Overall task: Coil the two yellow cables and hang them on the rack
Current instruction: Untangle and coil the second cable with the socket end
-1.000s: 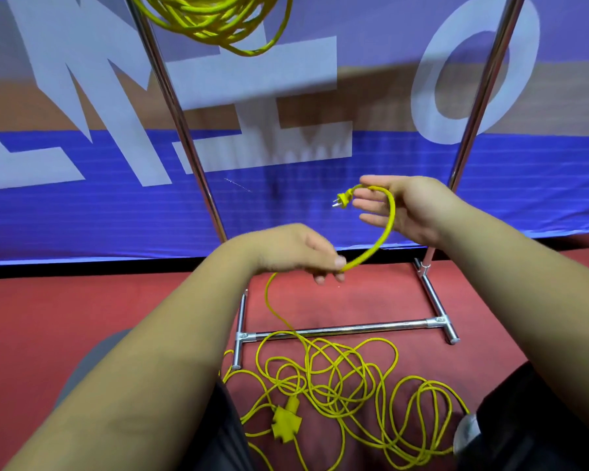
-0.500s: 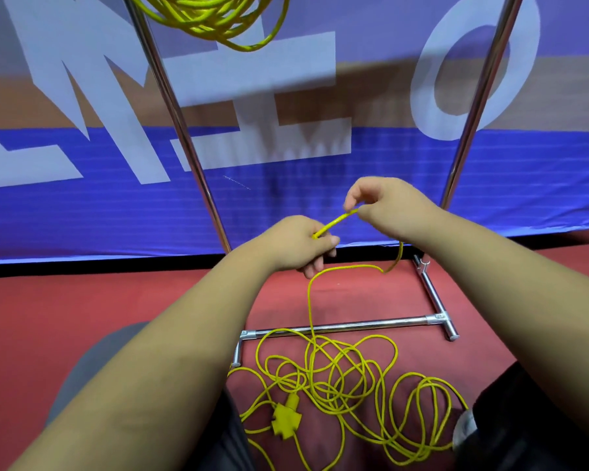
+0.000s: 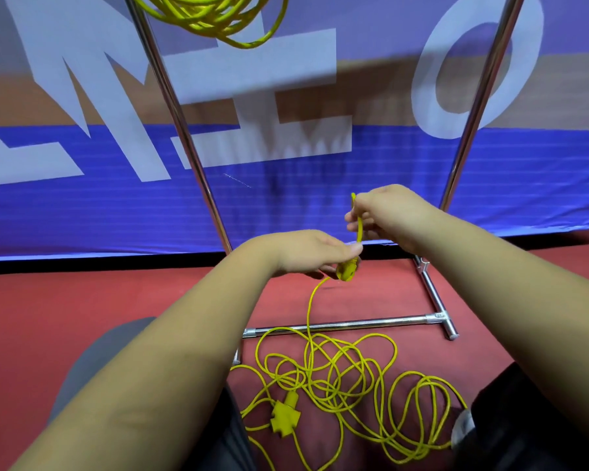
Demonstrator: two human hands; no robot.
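Closing in on each other over the last second, the hands have taken up the wide arc of loose cable that stretched between them. Only a short, nearly upright length now runs from one hand to the other. I judge this to be the start of the first small loop of the second coil, so the task is about half done: one coiled cable already hangs from the top of the rack. The other is almost all still tangled on the red floor in front of the rack's base bar, its socket block lying at the near edge of the heap. The right hand is curled round the cable, with a short tip poking above its fingers. The left hand, just below and beside it, pinches the cable between thumb and fingertips. A yellow lump sits under those fingertips, and I cannot tell whether it is the plug or a tight turn of cable. From the left hand a single strand drops to the heap, slack and free to be drawn up for the next loops.
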